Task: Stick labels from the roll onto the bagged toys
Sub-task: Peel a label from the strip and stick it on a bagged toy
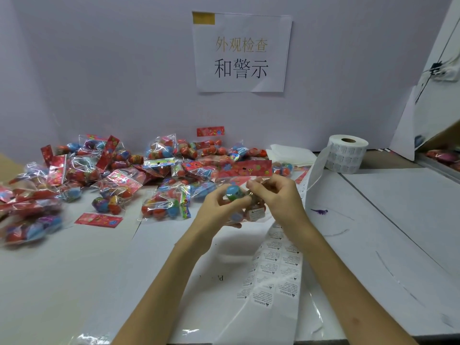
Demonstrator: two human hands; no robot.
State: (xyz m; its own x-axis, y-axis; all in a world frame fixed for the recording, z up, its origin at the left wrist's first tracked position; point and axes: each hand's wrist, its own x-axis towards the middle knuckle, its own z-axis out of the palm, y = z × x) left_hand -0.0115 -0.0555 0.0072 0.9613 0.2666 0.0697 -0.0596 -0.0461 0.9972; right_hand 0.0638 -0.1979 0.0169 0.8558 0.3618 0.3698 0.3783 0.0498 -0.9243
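left hand [219,207] and right hand [276,195] grip a labelled bagged toy [235,192]; wall sign [241,53] reads 外观检查 和警示.

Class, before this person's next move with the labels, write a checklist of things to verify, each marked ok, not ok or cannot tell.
1. Held bag secure: left hand and right hand both grip the bagged toy: ok.
2. Label on held bag: a white label shows on its lower part: ok.
3. That label pressed flat all round: cannot tell.
4. Supply: the label strip lies beside the right forearm with printed labels left on it: ok.
5. The label roll stands upright on the table, feeding the strip: ok.
6. Which bags in the pile of bagged toys are labelled: cannot tell.
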